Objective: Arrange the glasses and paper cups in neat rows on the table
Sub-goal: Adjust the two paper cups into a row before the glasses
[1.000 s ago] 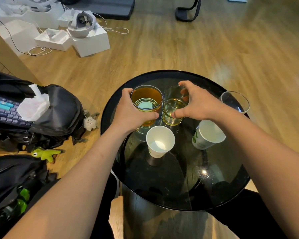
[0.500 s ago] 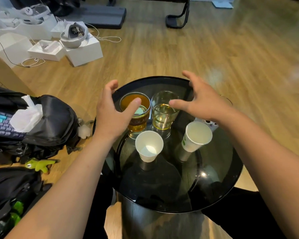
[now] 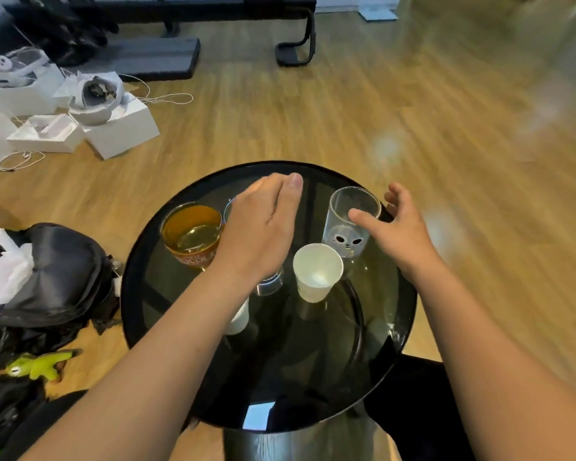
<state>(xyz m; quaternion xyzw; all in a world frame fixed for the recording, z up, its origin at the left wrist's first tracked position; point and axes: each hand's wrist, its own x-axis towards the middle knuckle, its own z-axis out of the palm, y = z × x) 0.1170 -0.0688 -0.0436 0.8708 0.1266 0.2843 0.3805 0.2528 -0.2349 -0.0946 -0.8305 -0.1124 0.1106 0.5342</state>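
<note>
Head view, left hand [image 3: 263,227]: hovering flat and palm down, fingers straight and together, gripping nothing; reaching in from the lower left, forearm crossing over the surface.
Head view, under the left hand: covering most of a clear glass [image 3: 269,283], only its base and a bit of rim showing; contact impossible to tell.
Head view, right hand [image 3: 401,232]: spreading wide, thumb pointing left and touching or nearly touching the alien-face glass [image 3: 348,224], fingers curling behind its far right side; not closing on it.
Head view, right arm: coming in from the lower right, wrist lying above the right part of the surface.
Head view, surface [image 3: 373,361]: round, dark and glossy, carrying every glass and cup.
Head view, amber glass [image 3: 192,232]: standing upright at far left, holding yellowish liquid, sitting just beside the left hand.
Head view, alien-face glass: standing upright at far right, looking empty.
Head view, paper cup [image 3: 317,272]: standing upright, mouth open, just in front of the alien-face glass.
Head view, second paper cup [image 3: 239,319]: peeking out below the left forearm, mostly hidden.
Head view, floor: holding a black backpack [image 3: 54,274] and white boxes [image 3: 120,128] at left.
</note>
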